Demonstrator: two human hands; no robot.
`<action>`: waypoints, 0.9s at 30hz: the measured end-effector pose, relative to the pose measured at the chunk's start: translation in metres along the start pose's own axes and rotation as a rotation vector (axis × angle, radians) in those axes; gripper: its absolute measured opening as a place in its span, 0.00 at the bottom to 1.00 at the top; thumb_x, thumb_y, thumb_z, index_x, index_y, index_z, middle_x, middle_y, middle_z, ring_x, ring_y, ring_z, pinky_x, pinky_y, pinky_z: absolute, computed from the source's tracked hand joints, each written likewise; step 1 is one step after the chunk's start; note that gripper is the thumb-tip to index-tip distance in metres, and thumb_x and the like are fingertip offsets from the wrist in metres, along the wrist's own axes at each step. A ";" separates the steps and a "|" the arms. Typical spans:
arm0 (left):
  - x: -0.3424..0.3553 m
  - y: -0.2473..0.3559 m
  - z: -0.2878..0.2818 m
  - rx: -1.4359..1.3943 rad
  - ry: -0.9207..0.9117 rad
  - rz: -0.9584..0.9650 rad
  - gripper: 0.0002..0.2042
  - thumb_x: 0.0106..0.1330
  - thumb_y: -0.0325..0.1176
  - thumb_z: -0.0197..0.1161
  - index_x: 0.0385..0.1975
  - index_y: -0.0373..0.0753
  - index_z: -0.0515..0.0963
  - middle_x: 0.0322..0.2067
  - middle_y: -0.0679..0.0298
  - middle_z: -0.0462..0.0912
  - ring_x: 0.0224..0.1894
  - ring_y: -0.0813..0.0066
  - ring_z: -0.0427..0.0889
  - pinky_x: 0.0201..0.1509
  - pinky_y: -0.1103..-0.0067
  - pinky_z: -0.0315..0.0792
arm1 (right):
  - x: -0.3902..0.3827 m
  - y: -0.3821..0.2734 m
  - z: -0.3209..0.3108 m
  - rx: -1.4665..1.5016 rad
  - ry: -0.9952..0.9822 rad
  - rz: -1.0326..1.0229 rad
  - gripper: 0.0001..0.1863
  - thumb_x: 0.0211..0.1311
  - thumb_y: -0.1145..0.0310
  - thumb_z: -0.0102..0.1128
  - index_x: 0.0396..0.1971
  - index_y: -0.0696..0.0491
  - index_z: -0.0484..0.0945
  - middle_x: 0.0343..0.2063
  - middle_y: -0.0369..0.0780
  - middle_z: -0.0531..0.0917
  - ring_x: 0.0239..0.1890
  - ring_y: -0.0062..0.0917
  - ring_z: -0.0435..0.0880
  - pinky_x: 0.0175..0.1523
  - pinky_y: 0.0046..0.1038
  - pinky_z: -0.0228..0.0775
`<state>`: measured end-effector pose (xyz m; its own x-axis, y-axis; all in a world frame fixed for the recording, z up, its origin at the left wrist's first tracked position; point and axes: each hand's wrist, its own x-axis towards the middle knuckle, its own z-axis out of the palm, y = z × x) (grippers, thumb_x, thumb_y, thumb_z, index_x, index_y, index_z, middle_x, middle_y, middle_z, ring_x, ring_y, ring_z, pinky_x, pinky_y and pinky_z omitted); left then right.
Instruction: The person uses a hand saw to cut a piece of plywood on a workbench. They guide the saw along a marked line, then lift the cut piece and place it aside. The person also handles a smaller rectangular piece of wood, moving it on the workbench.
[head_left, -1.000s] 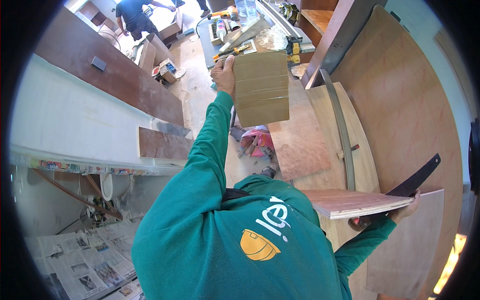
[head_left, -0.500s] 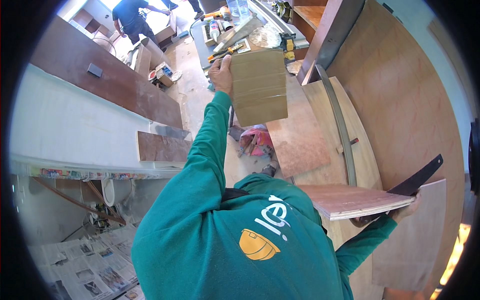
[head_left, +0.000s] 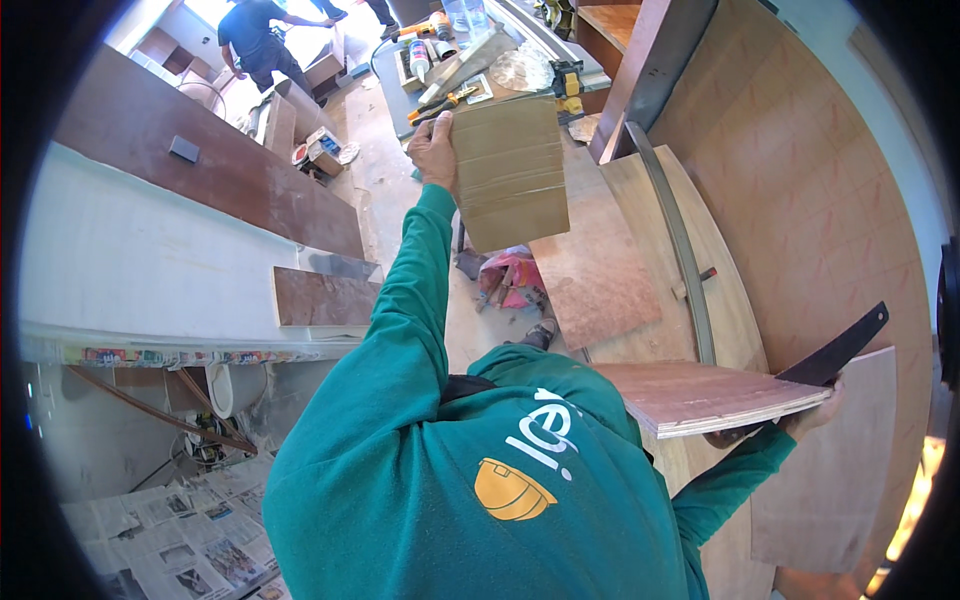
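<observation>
Out in front, my left hand [head_left: 434, 155] is closed on the left edge of a brown cardboard piece [head_left: 511, 175] with creases across it. The cardboard hangs in the air near the workbench. Low on the right, my right hand [head_left: 818, 412] grips the edge of a reddish plywood board [head_left: 700, 392], held close to my side. A hand saw [head_left: 835, 345] is held together with that board. Its dark blade sticks out past the board's far edge, and its handle is mostly hidden underneath. The fingers of my right hand are partly covered.
A cluttered workbench [head_left: 405, 82] carries pliers [head_left: 440, 104], a white bottle [head_left: 418, 62] and a clamp. Plywood sheets [head_left: 600, 270] and a long metal strip [head_left: 680, 240] lie ahead right. A pink bag [head_left: 512, 275] sits by my feet. Another person [head_left: 265, 45] stands far left.
The view has shifted slightly. Both hands keep their hold, and the cardboard, board and saw stay almost where they were.
</observation>
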<state>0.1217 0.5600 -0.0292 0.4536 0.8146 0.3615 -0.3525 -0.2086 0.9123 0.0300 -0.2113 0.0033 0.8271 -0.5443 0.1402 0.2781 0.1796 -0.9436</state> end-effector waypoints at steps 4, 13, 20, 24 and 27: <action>-0.004 -0.001 0.004 -0.031 0.001 -0.010 0.11 0.70 0.36 0.70 0.32 0.33 0.86 0.26 0.72 0.84 0.30 0.86 0.74 0.36 0.82 0.71 | 0.006 0.006 -0.014 0.015 -0.028 -0.023 0.26 0.76 0.56 0.38 0.50 0.62 0.79 0.45 0.42 0.82 0.48 0.30 0.82 0.57 0.36 0.73; -0.010 -0.002 0.003 -0.016 -0.003 -0.026 0.11 0.69 0.36 0.70 0.31 0.33 0.86 0.26 0.73 0.83 0.30 0.86 0.73 0.35 0.82 0.69 | 0.004 0.003 -0.007 0.010 0.027 -0.049 0.25 0.76 0.56 0.43 0.50 0.63 0.80 0.45 0.44 0.83 0.47 0.32 0.83 0.57 0.37 0.75; -0.008 -0.012 0.001 0.032 -0.004 -0.025 0.13 0.69 0.37 0.71 0.28 0.33 0.84 0.23 0.73 0.79 0.28 0.85 0.69 0.34 0.80 0.68 | 0.001 0.003 -0.002 0.007 0.037 -0.044 0.25 0.76 0.58 0.43 0.53 0.64 0.79 0.47 0.45 0.83 0.49 0.33 0.84 0.58 0.38 0.76; -0.006 -0.014 0.003 0.068 -0.004 -0.020 0.14 0.68 0.38 0.72 0.27 0.32 0.83 0.22 0.71 0.79 0.28 0.84 0.69 0.33 0.78 0.68 | 0.004 0.005 -0.007 -0.031 0.045 -0.067 0.25 0.76 0.57 0.43 0.53 0.64 0.79 0.47 0.45 0.83 0.49 0.32 0.83 0.58 0.38 0.75; -0.006 -0.016 0.004 0.094 -0.006 -0.013 0.15 0.68 0.39 0.72 0.26 0.32 0.83 0.22 0.71 0.79 0.28 0.83 0.69 0.34 0.78 0.68 | 0.010 0.009 -0.015 -0.024 0.039 -0.066 0.25 0.76 0.57 0.43 0.53 0.64 0.79 0.46 0.44 0.83 0.49 0.32 0.83 0.57 0.37 0.75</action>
<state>0.1281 0.5567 -0.0450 0.4626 0.8146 0.3500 -0.2679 -0.2479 0.9310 0.0332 -0.2272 -0.0085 0.7873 -0.5862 0.1909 0.3194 0.1230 -0.9396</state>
